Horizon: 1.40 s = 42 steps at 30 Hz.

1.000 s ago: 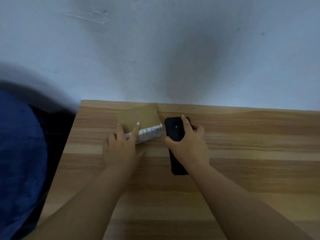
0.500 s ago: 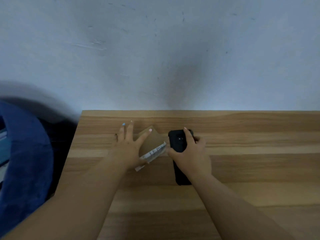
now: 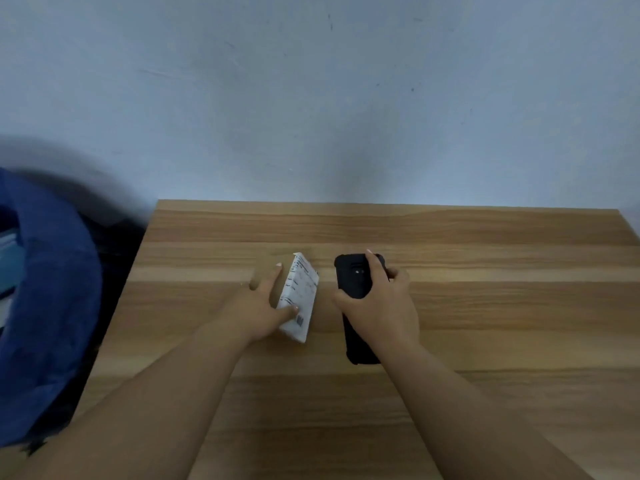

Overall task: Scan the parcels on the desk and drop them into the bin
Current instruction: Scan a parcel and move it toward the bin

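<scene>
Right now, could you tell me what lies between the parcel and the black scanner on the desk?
Nothing: in the head view only a bare strip of desk separates the parcel, held by the left hand, from the scanner in the right hand.

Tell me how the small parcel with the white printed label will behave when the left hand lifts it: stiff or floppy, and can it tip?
The small brown parcel with the white printed label probably stays stiff: its edges look straight and boxy. It seems light, since the left hand tilts it with thumb and fingers alone. Propped on one edge on the wooden desk, it would likely fall flat if released.
</scene>
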Available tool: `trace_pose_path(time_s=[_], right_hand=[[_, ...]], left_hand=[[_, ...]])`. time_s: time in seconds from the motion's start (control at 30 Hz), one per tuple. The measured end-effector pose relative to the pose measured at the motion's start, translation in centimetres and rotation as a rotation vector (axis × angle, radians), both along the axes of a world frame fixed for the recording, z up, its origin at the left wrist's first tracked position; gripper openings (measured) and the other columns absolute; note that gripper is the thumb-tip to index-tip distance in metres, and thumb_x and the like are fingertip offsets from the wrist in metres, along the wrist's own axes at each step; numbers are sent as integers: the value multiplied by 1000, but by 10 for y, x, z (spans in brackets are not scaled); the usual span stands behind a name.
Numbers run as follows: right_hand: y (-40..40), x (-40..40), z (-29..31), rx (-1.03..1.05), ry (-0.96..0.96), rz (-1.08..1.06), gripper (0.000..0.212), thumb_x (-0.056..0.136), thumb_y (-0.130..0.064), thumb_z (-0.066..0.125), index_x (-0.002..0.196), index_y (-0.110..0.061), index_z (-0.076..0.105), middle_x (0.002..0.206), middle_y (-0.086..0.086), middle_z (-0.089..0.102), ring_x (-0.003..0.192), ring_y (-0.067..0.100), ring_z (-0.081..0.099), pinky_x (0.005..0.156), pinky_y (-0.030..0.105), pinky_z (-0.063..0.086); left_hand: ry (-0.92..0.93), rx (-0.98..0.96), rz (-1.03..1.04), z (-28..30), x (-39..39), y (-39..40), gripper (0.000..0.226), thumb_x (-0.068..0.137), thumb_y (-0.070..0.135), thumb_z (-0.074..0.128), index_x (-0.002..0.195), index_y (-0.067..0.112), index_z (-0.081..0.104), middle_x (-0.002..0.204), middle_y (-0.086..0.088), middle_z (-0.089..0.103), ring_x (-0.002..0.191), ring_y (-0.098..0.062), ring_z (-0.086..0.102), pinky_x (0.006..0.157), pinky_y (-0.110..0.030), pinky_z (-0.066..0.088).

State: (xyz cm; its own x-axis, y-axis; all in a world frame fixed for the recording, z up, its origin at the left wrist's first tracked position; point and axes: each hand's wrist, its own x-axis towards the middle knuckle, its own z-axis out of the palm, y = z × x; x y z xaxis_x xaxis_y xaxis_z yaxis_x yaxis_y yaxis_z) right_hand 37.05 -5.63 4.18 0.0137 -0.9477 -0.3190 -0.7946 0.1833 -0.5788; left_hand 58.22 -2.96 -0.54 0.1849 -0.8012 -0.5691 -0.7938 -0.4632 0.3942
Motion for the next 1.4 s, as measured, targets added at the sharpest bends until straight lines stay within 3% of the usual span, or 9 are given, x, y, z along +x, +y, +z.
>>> trace_pose_path(time_s=[0.17,0.5,0.57,0.7,0.83,1.0,1.13,1.23,1.4], right_hand=[[38,-25,13,-3,-19,102,85,84,-56,63,155,-44,18,145,2,26,112,28,55,83,37,53],[77,-42,11,31,18,151,87,84,-54,64,156,-45,16,147,2,25,108,28,56,77,33,48],[76,-42,9,27,5,132,87,83,-54,65,156,-44,17,147,2,25,109,29,56,82,36,51],[73,-35,6,19,-24,75,88,83,-52,67,156,-42,19,148,3,26,110,28,56,86,38,53],[70,-24,1,21,-12,37,87,84,-52,66,156,-42,19,147,3,25,108,26,56,80,35,51],[65,-14,-7,39,12,-22,85,86,-52,64,157,-42,17,147,2,25,98,22,52,73,33,47],[64,-8,-16,50,17,-59,86,85,-53,66,157,-43,18,146,3,27,98,21,47,74,34,45],[64,1,-20,65,5,-69,87,84,-52,66,156,-43,18,147,3,26,100,22,49,75,34,47],[62,17,-19,74,-4,-71,86,83,-49,66,155,-44,20,145,1,28,95,20,49,74,33,44]], left_hand=[[176,6,213,1,-24,75,88,88,64,55,151,51,-5,148,-8,48,130,-31,50,106,-39,40],[-98,15,178,5,-35,104,64,106,33,34,158,25,-3,144,-23,48,126,-37,51,98,-34,39],[-178,5,97,12,-28,103,68,103,19,35,157,29,-5,154,-20,33,136,-37,40,106,-38,36],[-444,-12,-259,38,0,91,106,86,-3,46,147,48,-24,160,-8,-25,148,-38,-17,120,-51,17],[-691,-96,-826,40,21,68,131,82,2,64,122,45,-53,155,-6,-37,147,-37,-23,120,-52,14],[-640,-123,-1129,21,11,38,123,90,11,64,129,44,-48,148,2,-46,147,-30,-25,119,-52,-3],[-534,-74,-925,12,11,37,98,92,40,61,154,35,-16,164,-2,-3,150,-31,-5,121,-55,8],[-501,-91,-502,10,11,42,110,81,71,58,157,22,-4,153,-11,25,140,-33,24,115,-49,26],[-344,-95,-137,-6,12,58,119,75,76,60,156,27,-13,152,-10,18,137,-31,27,110,-42,31]])
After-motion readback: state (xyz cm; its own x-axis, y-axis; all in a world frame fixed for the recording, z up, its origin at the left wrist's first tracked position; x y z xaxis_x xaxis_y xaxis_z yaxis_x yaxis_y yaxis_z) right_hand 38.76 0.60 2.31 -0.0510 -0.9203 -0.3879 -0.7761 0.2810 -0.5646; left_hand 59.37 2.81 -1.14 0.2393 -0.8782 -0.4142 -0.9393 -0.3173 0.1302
